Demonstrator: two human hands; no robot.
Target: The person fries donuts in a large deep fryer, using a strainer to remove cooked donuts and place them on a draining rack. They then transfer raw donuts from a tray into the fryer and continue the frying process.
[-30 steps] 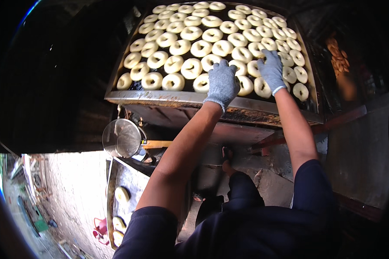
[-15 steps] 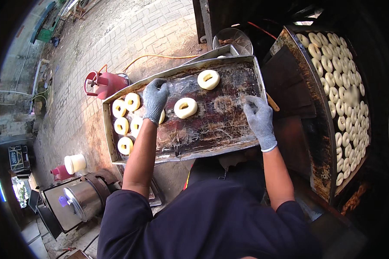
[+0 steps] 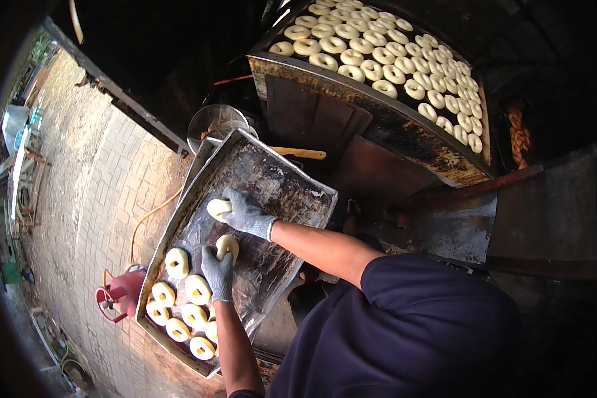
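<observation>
The gloved left hand [image 3: 217, 270] has its thumb and fingers closed on a pale dough ring [image 3: 228, 245], while the gloved right hand [image 3: 247, 217], reaching in from the right, has its fingers curled over another dough ring [image 3: 215, 210] a little farther up. Both rings are at the middle of a worn rectangular metal baking tray [image 3: 282, 192], just above its scuffed surface or on it; the view does not settle which. Near the left hand, gathered at the tray's lower left end, lie eight loose rings [image 3: 182, 259], one of them partly hidden by the left forearm, while the upper right part of the tray is bare. Beyond, a second metal tray [image 3: 199, 159] shows along the far left edge, and near its top corner are a round, see-through skimmer or sieve [image 3: 212, 119] and a flat wooden handle [image 3: 300, 152]. Farther up and right, a large frying vat [image 3: 351, 88] holds row upon row of pale rings [image 3: 389, 58] with dark liquid between them. As far as this shows, most of the dough is in the vat, none of it visibly browned, and ten rings are outside it on the tray, counting the two in hand. A red gas cylinder [image 3: 125, 292] with an orange hose [image 3: 141, 222] stands on the left, and browned pastries [image 3: 519, 136] are at the far right
</observation>
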